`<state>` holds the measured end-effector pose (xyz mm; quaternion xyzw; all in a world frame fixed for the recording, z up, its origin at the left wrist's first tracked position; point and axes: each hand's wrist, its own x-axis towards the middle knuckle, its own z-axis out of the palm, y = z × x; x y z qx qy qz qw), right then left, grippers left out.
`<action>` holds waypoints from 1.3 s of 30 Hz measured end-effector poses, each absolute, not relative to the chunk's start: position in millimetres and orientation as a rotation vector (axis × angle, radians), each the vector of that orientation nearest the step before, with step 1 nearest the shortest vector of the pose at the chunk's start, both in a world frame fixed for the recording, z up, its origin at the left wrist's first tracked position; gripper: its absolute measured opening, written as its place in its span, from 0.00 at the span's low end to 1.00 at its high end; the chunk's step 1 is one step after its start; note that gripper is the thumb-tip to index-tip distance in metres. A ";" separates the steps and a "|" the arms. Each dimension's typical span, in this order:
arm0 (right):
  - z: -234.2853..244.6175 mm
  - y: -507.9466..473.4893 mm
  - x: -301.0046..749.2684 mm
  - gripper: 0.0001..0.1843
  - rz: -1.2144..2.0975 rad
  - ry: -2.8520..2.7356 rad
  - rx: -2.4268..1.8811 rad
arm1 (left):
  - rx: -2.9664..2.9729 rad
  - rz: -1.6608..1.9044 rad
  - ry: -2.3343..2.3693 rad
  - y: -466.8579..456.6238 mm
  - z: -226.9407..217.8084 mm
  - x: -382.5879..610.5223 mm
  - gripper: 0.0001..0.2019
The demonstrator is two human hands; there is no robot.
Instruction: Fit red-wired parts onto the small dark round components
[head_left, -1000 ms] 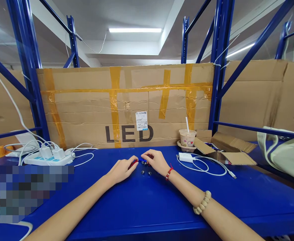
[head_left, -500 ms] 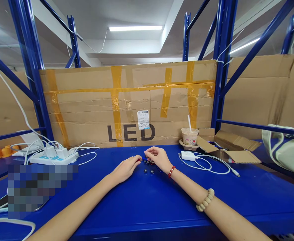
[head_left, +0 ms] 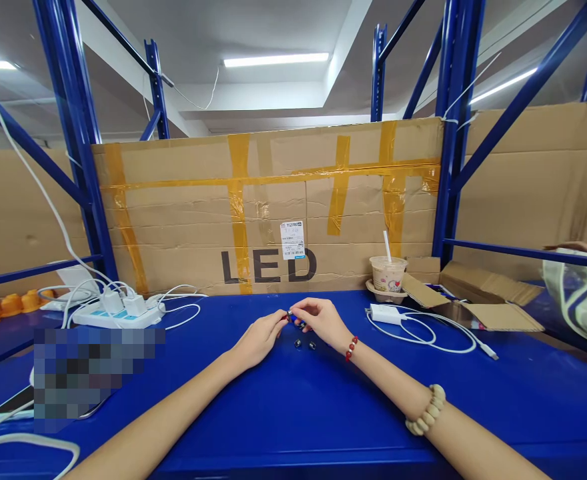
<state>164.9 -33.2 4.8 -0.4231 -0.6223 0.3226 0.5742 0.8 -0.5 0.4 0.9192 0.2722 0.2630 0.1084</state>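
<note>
Right, our left hand and right hand meet fingertip to fingertip over the blue table, both pinching one small bead just above the top. Two loose beads lie just beside our right hand. The drink cup and the white charger sit well off to the right.

A single view is given, taken from a camera worn on the head. It is aimed forward and only slightly down, so the ceiling light and the cardboard wall on the far side are taken in along with the blue table. The field is wide: rack posts are caught at left and right. Both forearms are seen entering from the near edge. The left hand and right hand are placed mid-frame, too far from the lens for the small pieces by the fingertips to be made out.
</note>
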 end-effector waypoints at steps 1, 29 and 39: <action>5.2 -34.5 164.9 0.15 0.731 -1.499 -0.994 | 2.701 0.787 0.792 -0.3 0.2 0.8 0.14; 11.9 -43.5 171.4 0.22 1.174 -1.500 -1.107 | 2.834 1.144 0.568 -7.5 6.2 -3.2 0.14; 9.1 -36.8 167.7 0.23 0.742 -1.507 -1.120 | 2.626 1.174 0.625 3.9 -2.1 5.9 0.12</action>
